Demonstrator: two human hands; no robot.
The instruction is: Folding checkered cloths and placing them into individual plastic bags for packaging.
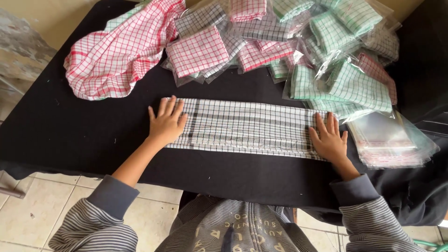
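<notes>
A white cloth with black check lines (247, 127) lies folded into a long strip across the black table (70, 130). My left hand (166, 123) rests flat on the strip's left end, fingers spread. My right hand (329, 138) presses flat on its right end, fingers apart. Neither hand grips anything.
A loose red-checked cloth (116, 51) lies crumpled at the back left. Several folded checked cloths in clear plastic bags (280, 37), red, grey and green, are heaped along the back. A stack of empty clear bags (392, 140) sits at the right. Tiled floor (28, 214) shows below the table's front edge.
</notes>
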